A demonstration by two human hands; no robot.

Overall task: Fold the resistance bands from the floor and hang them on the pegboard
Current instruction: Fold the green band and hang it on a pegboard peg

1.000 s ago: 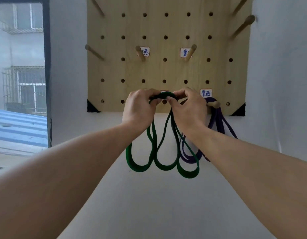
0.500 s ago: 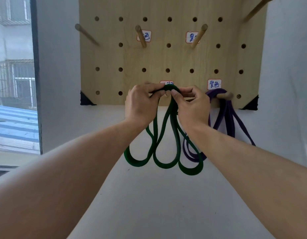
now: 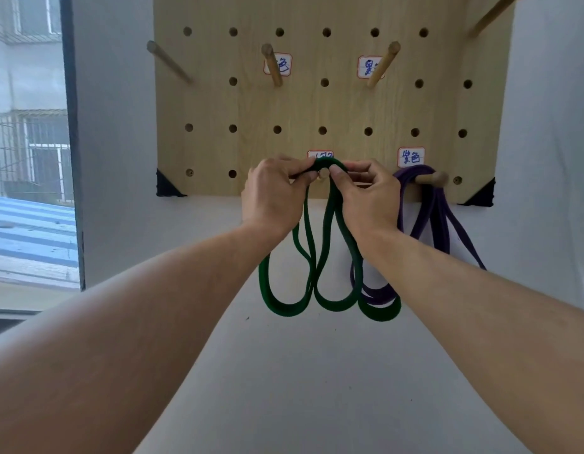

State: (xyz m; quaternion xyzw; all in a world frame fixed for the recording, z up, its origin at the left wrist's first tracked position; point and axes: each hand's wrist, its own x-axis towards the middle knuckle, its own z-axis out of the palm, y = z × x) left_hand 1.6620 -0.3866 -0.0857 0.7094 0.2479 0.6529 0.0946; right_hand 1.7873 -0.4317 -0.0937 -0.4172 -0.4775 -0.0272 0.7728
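A folded green resistance band (image 3: 330, 257) arches over a wooden peg (image 3: 323, 174) in the bottom row of the wooden pegboard (image 3: 316, 106). Its loops hang down in front of the white wall. My left hand (image 3: 274, 194) pinches the band's top on the left of the peg. My right hand (image 3: 366, 194) pinches it on the right. A purple band (image 3: 438, 217) hangs folded on the neighbouring peg (image 3: 434, 178) to the right, under a handwritten label.
Bare wooden pegs (image 3: 272, 63) stick out of the upper rows, two of them beside paper labels (image 3: 369, 67). A window (image 3: 28, 142) with a dark frame lies to the left. White wall (image 3: 316, 371) stretches below the board.
The view has drawn closer to the board. Both hands have brought the green band's top over the peg, whose tip now shows between my fingertips.
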